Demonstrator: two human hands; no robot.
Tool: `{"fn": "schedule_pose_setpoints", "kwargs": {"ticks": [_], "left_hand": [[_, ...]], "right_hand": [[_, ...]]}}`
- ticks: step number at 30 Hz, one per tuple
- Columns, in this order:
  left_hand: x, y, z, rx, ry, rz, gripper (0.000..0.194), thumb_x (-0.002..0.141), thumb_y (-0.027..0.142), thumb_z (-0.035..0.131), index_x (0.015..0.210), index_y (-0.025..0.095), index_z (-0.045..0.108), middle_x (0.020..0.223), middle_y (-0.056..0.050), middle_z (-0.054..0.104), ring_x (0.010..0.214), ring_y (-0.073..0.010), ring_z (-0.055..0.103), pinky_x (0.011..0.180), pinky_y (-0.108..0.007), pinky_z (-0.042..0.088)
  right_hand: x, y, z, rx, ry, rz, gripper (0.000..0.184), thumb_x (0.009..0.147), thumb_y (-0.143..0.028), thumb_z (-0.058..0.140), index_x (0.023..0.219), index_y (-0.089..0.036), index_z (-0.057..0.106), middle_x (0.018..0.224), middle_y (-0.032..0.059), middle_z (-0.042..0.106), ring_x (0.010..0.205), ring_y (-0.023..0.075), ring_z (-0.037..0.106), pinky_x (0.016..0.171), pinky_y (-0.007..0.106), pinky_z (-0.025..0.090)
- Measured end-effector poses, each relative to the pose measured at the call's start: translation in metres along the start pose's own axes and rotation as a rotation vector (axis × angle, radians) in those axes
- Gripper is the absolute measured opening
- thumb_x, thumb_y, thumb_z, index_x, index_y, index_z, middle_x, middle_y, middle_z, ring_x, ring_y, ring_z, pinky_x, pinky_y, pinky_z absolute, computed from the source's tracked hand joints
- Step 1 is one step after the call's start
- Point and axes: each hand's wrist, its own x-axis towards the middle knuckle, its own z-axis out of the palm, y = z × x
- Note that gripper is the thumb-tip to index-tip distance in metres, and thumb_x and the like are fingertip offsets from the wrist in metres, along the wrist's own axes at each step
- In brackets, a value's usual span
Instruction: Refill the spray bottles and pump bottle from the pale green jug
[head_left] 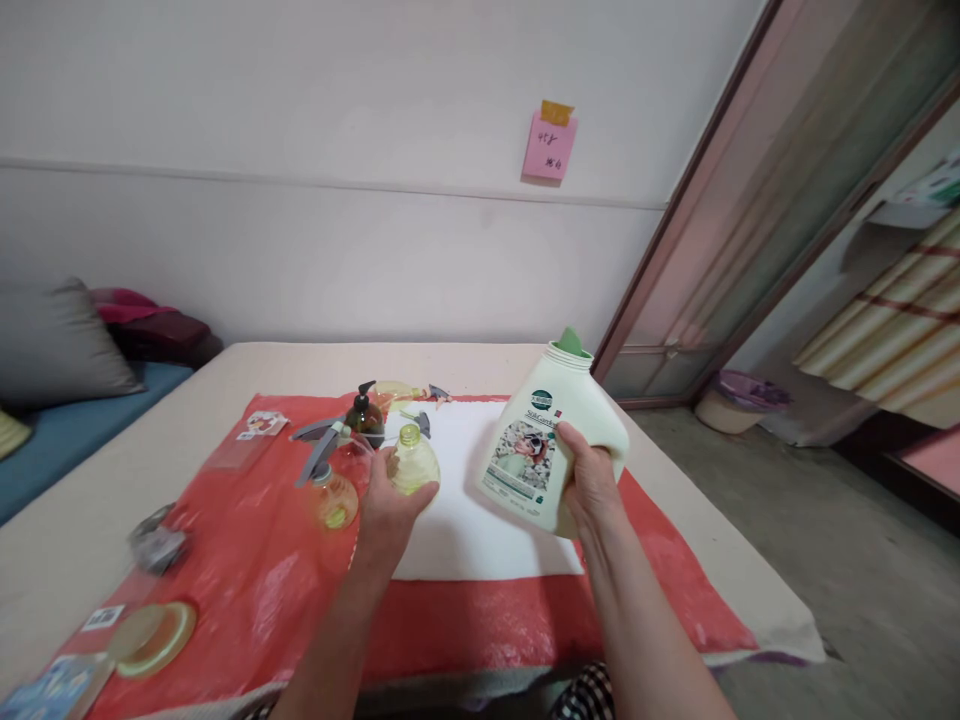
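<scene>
My left hand [396,503] is wrapped around a round, clear yellow spray bottle body [415,462], whose neck stands uncapped. My right hand [589,470] grips a large pale green detergent jug [536,430] with a printed label, tilted a little and without a cap; a green spout shows in its mouth. Left of my left hand stands another clear spray bottle [335,502] with a grey trigger head. Behind it are a dark pump bottle [366,418] and a yellowish spray bottle [394,393] lying down. A loose grey trigger head [424,424] lies behind the bottle I hold.
A white sheet [480,560] lies on a red plastic cover [255,600] over the table. To the left are a yellow lid [154,640], a crumpled clear-and-grey item [159,540] and a blue packet [56,690]. A bin [731,403] stands on the floor at right.
</scene>
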Motion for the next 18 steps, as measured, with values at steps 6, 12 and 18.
{"fn": "schedule_pose_setpoints", "kwargs": {"ticks": [6, 12, 18], "left_hand": [[-0.007, -0.002, 0.006, 0.005, -0.058, 0.019, 0.074, 0.069, 0.030, 0.079, 0.136, 0.024, 0.050, 0.126, -0.009, 0.066, 0.115, -0.0288, 0.065, 0.096, -0.039, 0.050], [-0.008, -0.012, 0.008, 0.006, -0.071, 0.164, 0.067, 0.066, 0.023, 0.076, 0.129, 0.022, 0.055, 0.129, -0.009, 0.061, 0.120, -0.0285, 0.060, 0.101, -0.040, 0.047], [-0.006, -0.014, -0.001, 0.021, -0.110, 0.181, 0.066, 0.065, 0.016, 0.071, 0.129, 0.023, 0.054, 0.122, -0.006, 0.064, 0.116, -0.0267, 0.060, 0.101, -0.039, 0.046]], "right_hand": [[0.001, -0.007, -0.014, -0.223, -0.164, -0.039, 0.063, 0.053, -0.037, 0.093, 0.110, -0.017, 0.074, 0.106, 0.0093, 0.080, 0.098, 0.0321, 0.075, 0.092, 0.045, 0.059], [0.004, -0.030, -0.035, -0.952, -0.373, -0.122, 0.058, 0.057, -0.054, 0.086, 0.103, -0.020, 0.077, 0.105, 0.0110, 0.080, 0.114, 0.0387, 0.068, 0.104, 0.050, 0.049], [-0.004, -0.039, -0.036, -1.404, -0.439, -0.237, 0.064, 0.063, -0.064, 0.075, 0.110, -0.022, 0.074, 0.107, 0.0121, 0.078, 0.117, 0.0426, 0.065, 0.106, 0.056, 0.046]]}}
